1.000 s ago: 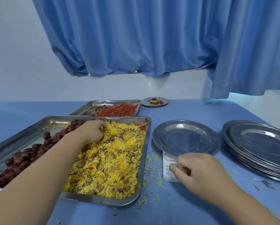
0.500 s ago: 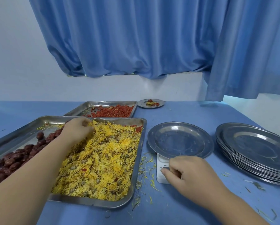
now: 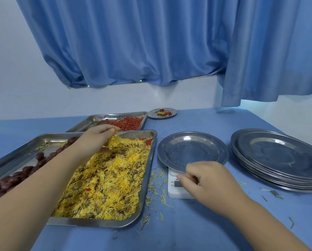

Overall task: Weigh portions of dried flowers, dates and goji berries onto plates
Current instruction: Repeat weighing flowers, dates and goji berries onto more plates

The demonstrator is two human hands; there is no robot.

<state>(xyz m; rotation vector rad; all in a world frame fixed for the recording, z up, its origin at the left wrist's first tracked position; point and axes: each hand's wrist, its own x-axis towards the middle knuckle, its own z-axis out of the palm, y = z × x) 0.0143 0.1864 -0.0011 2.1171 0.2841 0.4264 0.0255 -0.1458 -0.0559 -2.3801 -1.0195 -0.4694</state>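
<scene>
A big steel tray (image 3: 148,178) holds yellow dried flowers (image 3: 106,187) on its right and dark red dates (image 3: 15,176) on its left. My left hand (image 3: 95,140) pinches a clump of dried flowers (image 3: 115,142) just above the pile at the tray's far end. An empty steel plate (image 3: 192,151) sits on a small white scale (image 3: 177,187). My right hand (image 3: 206,183) rests curled over the scale's front, one finger at its display. A second tray (image 3: 90,120) behind holds orange-red goji berries (image 3: 126,122).
A stack of empty steel plates (image 3: 278,158) stands at the right. A small plate (image 3: 163,113) with a mixed portion sits at the far edge near the wall. Loose yellow petals (image 3: 157,180) lie scattered on the blue table (image 3: 187,232) between tray and scale.
My left hand has closed on a clump of flowers and lifted it off the pile. My right hand has stayed at the scale.
</scene>
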